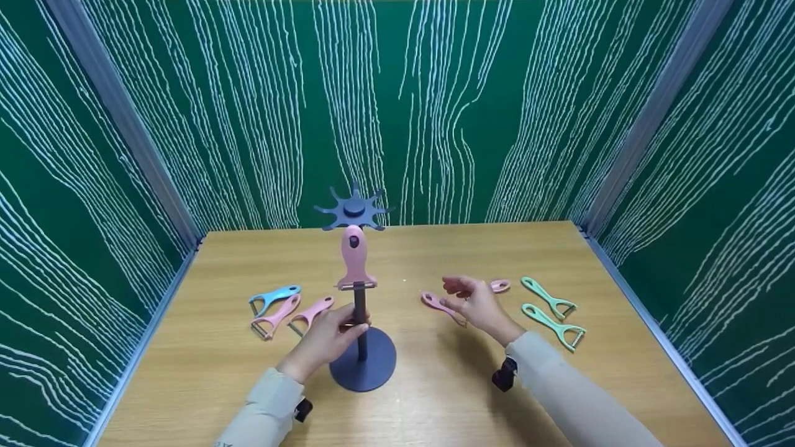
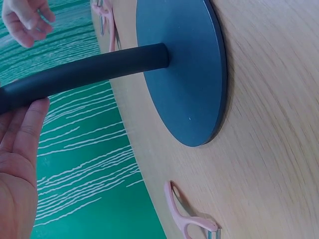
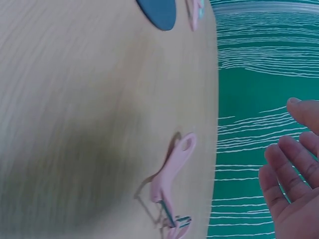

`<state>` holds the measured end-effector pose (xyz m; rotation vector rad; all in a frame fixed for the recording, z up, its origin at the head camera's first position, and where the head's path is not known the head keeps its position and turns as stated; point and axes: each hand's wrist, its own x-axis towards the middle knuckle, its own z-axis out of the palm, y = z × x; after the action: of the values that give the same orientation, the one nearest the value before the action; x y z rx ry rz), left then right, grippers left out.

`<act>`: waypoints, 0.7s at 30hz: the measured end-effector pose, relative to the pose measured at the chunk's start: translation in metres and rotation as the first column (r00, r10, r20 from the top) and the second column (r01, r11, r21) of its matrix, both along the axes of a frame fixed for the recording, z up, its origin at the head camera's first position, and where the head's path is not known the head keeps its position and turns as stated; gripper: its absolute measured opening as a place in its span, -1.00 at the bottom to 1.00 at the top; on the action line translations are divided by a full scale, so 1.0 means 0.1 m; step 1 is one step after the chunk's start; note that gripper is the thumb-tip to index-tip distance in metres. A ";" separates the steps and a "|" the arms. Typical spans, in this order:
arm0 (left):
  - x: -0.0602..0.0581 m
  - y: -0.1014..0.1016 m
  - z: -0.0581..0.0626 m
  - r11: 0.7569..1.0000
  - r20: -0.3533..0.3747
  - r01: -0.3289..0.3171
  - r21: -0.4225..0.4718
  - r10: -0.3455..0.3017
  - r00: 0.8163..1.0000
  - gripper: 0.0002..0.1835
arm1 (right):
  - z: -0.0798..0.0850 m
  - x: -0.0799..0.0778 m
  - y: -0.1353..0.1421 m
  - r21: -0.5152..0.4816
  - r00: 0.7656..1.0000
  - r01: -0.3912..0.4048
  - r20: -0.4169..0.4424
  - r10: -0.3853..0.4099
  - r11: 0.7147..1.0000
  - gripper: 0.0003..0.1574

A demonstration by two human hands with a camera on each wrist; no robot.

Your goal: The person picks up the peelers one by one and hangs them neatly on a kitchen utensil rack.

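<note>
A dark stand [image 1: 363,379] with a round base, a pole and a star-shaped ring of hooks [image 1: 354,211] stands on the table. My left hand [image 1: 324,343] holds its pole [image 2: 99,72], fingers and thumb on either side. From a front hook hangs a pink peeler [image 1: 354,257], handle up and blade down. To the right of the stand, my right hand [image 1: 481,310] hovers over the table with nothing in it, fingers loosely spread in the right wrist view. Below it lies a pink peeler [image 3: 173,167], partly hidden in the head view; another pink peeler [image 1: 500,285] shows behind the hand.
Left of the stand lie a blue peeler [image 1: 273,298] and two pink peelers, one [image 1: 277,316] beside the blue one, the other [image 1: 313,312] near my left hand. Two green peelers [image 1: 549,299] lie at the right. Green panels [image 1: 428,124] with white lines enclose the table.
</note>
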<state>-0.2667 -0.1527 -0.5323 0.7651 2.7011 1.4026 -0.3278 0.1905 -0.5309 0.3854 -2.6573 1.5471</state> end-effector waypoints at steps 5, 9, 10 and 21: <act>0.01 0.00 0.01 1.000 -0.024 0.011 -0.001 -0.011 1.000 -0.85 | -0.12 -0.03 0.01 0.029 0.998 0.007 0.058 -0.009 1.000 -0.44; 0.01 0.01 0.02 1.000 -0.014 0.008 -0.006 -0.008 1.000 -0.84 | -0.18 -0.07 0.04 0.063 0.995 0.006 0.104 -0.012 0.998 -0.40; 0.01 0.01 0.02 1.000 -0.015 0.007 -0.009 -0.007 1.000 -0.83 | -0.20 -0.08 0.05 0.071 0.994 0.005 0.107 -0.013 0.997 -0.39; 0.01 0.00 0.02 1.000 0.010 0.009 -0.006 -0.009 1.000 -0.73 | -0.43 -0.19 0.07 0.125 1.000 -0.021 -0.014 0.023 0.992 -0.45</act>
<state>-0.2661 -0.1526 -0.5299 0.7668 2.6895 1.3920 -0.3464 0.1972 -0.5735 0.4317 -2.7547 1.3816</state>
